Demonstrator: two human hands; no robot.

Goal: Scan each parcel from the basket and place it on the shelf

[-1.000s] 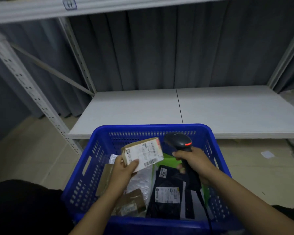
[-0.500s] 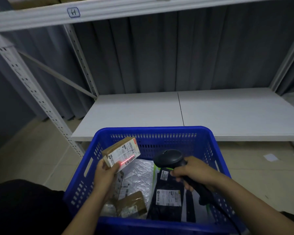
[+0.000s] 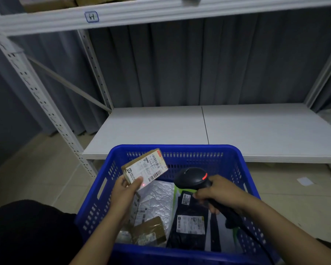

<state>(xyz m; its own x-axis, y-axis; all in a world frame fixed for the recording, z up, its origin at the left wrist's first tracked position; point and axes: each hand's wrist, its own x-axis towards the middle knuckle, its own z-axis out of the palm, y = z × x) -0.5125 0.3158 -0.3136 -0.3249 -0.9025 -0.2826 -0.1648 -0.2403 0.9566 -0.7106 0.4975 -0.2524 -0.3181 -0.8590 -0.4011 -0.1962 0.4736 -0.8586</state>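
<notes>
so the left hand pinches the little cardboard box by its bottom corner over the blue basket, lower middle of the frame, label tipped at the scanner that the right hand has its fingers wrapped around, I'm guessing so the barcode reads.

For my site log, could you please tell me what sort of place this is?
Probably a parcel storage room: metal shelving, a blue basket of labelled parcels, a handheld scanner.

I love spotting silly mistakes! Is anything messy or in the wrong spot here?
A white paper scrap lies loose on the floor, right of the basket. Also, the red dot from the scanner sits by the thumb of the left hand, off the barcodes on the held parcel.
</notes>
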